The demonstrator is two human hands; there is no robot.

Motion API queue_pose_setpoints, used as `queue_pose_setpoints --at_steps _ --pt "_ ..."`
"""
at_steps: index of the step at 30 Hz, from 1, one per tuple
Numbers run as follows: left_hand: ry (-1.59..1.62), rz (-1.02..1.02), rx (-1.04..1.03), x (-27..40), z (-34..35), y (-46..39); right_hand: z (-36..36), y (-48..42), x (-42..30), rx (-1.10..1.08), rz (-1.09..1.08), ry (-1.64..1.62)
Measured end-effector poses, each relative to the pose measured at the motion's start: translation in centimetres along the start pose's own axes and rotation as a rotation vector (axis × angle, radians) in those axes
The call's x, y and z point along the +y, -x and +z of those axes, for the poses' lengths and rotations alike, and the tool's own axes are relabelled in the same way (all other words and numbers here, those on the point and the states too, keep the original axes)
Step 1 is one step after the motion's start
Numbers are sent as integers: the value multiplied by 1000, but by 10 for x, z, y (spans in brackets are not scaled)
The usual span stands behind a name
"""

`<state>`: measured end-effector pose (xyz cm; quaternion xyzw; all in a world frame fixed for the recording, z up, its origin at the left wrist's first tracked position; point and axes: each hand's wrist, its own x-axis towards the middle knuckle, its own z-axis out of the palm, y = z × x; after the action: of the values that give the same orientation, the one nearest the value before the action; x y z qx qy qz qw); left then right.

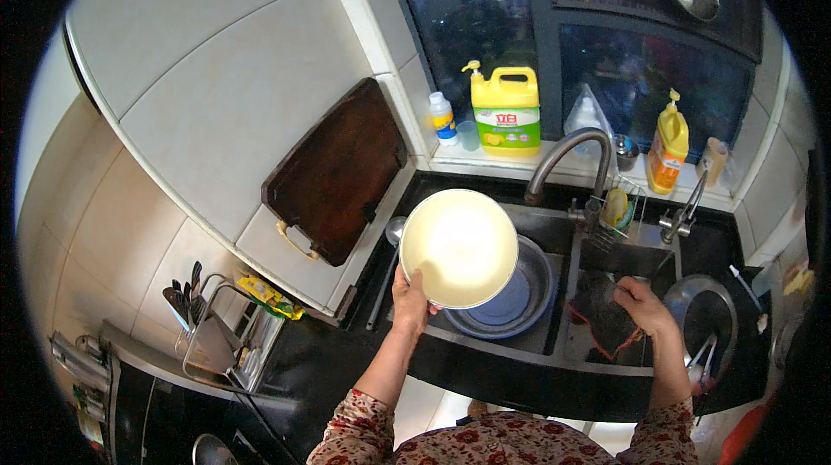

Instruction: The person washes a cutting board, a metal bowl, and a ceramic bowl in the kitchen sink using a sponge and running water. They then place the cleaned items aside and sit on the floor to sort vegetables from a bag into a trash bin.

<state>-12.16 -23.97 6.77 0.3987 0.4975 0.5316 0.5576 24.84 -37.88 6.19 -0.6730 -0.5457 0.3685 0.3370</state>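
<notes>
My left hand (410, 302) grips the near-left rim of a round cream-coloured bowl (459, 249). The bowl is tilted so its bright inside faces me. It hangs over the left sink basin (555, 309), partly covering a blue-grey plastic basin (516, 302) that sits there. My right hand (639, 306) is above the right sink basin (571, 341), fingers curled. Whether it pinches anything small is unclear. A red cord (609, 356) loops below that hand inside the right basin.
A curved faucet (571, 137) arches behind the sink. Detergent jugs (506, 117) (669, 147) line the windowsill. A ladle (395, 231) lies left of the sink; a metal lid (730, 309) is at the right. A dark cutting board (337, 173) leans on the wall, beyond a knife block (211, 341).
</notes>
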Motion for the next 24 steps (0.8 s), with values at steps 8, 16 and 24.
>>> queue_pose_setpoints --at_steps 8,16,24 --pt "-1102 830 -167 -7 -13 1 -16 -20 16 271 -1 -88" --pt "-1200 816 -140 -16 -17 1 -83 -67 -114 640 -528 -33" --pt "-1332 1086 -186 -14 -1 -10 -102 -155 -159 728 -594 464"
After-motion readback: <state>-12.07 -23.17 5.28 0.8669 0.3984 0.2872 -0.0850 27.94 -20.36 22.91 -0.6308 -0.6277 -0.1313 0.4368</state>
